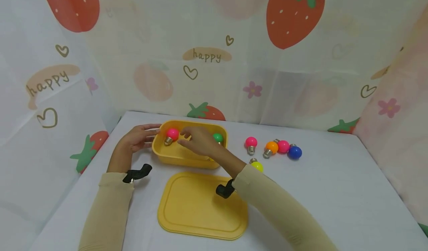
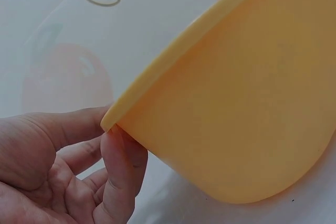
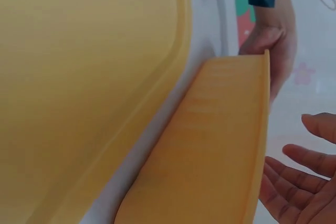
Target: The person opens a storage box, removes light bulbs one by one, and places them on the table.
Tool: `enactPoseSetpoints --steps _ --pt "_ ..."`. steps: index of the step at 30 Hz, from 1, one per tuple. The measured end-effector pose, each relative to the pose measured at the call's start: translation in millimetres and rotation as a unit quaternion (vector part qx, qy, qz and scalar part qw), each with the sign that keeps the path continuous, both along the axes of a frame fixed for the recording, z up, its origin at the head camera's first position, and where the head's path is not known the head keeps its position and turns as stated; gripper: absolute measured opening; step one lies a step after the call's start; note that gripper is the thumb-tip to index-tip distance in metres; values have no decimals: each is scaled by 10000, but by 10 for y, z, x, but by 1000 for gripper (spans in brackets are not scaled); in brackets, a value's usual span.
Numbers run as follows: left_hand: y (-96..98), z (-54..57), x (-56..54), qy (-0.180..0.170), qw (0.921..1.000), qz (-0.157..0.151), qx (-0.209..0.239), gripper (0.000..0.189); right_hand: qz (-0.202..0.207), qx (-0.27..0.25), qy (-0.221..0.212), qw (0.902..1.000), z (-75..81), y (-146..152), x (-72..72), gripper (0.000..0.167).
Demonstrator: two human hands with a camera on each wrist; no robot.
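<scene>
Tub [image 1: 187,163] sits on the table [image 1: 334,191], pink bulb [image 1: 172,133] and green bulb [image 1: 217,137] inside. The left hand [image 1: 138,136] pinches its rim [image 2: 168,65]; the right hand [image 1: 199,139], empty, hangs above with fingers parted. Steadying the rim and handling each bulb low should prevent knocks.

A: What writing can you make out?

B: One word, "happy" [image 1: 207,56], near the middle of the far cloth wall [image 1: 247,63]. It's in dark, handwritten-looking lower-case letters across a long tan patch [image 1: 224,55].

A: Is that the only place?

B: No, the left cloth wall [image 1: 63,98] carries it too: a second "happy" [image 1: 48,83], also on a tan shape [image 1: 50,74]. That one slants, its last letters higher than its first.

A: And towards the right?

B: There's a smaller tan blotch [image 1: 380,72] at the far right, but any lettering on it is too small to tell.
</scene>
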State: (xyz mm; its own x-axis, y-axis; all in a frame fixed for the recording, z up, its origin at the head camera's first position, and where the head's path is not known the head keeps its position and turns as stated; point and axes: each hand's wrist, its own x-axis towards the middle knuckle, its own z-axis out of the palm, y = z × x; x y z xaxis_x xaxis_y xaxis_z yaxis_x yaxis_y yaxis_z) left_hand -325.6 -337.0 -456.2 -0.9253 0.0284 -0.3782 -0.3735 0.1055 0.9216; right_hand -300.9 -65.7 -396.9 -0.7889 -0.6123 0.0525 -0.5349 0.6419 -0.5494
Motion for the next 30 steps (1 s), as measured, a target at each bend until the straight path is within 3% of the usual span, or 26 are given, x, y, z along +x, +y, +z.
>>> enactPoseSetpoints --steps 18,25,30 --pt "-17 -18 -7 25 10000 23 33 60 -230 265 -54 9994 -200 -267 -313 41" --pt "-5 -10 -13 -26 10000 77 3 60 -265 307 -129 9991 -240 -340 -360 45" --pt "0 -17 -17 6 10000 35 31 60 -184 522 91 9984 -247 -405 -381 46"
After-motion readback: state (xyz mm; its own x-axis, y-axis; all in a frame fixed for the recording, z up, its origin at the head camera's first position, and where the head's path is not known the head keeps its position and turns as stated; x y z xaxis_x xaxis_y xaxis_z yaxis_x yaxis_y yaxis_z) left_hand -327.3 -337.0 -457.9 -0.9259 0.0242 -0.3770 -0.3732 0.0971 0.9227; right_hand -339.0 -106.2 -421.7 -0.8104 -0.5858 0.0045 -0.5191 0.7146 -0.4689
